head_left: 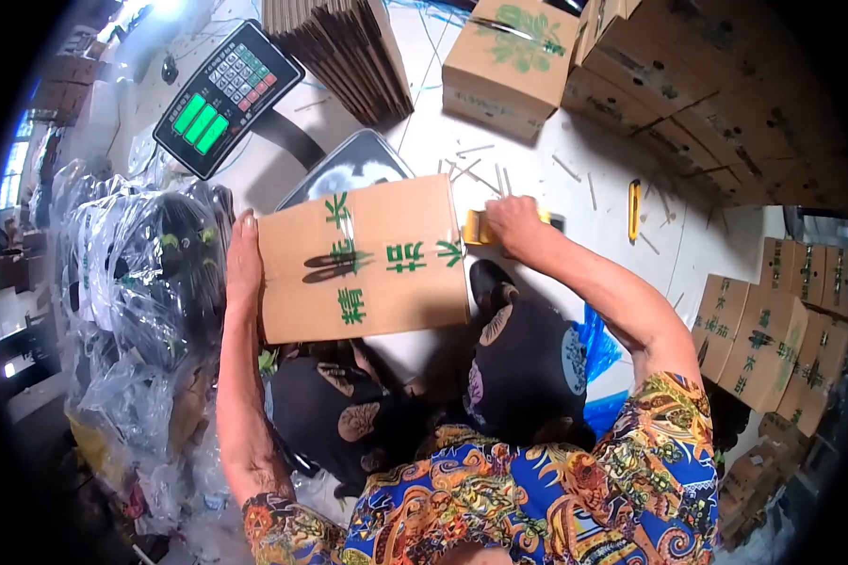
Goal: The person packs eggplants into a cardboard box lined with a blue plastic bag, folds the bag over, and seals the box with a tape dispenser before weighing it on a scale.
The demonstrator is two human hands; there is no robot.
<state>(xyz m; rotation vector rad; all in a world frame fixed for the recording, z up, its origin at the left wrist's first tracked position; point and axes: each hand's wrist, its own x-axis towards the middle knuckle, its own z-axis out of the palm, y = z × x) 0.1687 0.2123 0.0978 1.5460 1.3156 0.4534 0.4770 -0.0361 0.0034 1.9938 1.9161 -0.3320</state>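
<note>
A closed cardboard box [301, 306] with green characters and a drawing of two eggplants lies tilted in front of me, partly over the metal plate of a scale [344, 169]. My left hand [244, 259] presses flat against the box's left side. At the right side of the box, my right hand [518, 229] is wrapped round a yellow tape dispenser [479, 228], which is close to the box's right edge. The scale's display [201, 123] glows green at the upper left.
Folded cardboard sheets [349, 56] stand behind the scale. A box [509, 71] and stacked boxes [678, 85] are at the upper right, more boxes [763, 330] at the right. A yellow cutter [634, 210] lies on the floor. Plastic bags [132, 282] fill the left.
</note>
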